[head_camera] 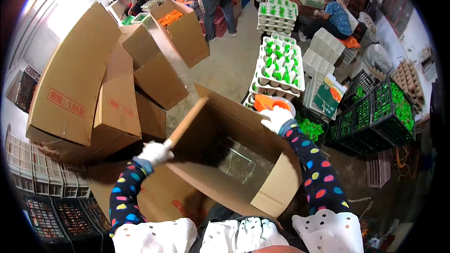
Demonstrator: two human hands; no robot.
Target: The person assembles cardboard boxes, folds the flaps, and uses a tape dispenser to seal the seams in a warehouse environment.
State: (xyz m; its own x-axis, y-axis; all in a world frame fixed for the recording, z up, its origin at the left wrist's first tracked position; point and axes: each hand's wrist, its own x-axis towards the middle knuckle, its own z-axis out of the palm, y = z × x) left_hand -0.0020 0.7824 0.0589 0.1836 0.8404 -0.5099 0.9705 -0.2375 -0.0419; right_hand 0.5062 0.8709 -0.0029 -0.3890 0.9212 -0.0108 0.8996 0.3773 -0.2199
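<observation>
An unfolded cardboard box stands before me, and the floor shows through its bottom. My left hand, in a white glove, grips the folded flap at the box's left edge. My right hand, also gloved, is at an orange tape dispenser beyond the box's far right wall; whether the fingers are closed around it is hard to tell. Just behind the dispenser, a stack of pale molded trays holds green-wrapped items.
Large cardboard boxes stand at the left, above pale plastic crates. Black crates with green-wrapped items are at the right. A seated person is at the back right; another person stands at the back.
</observation>
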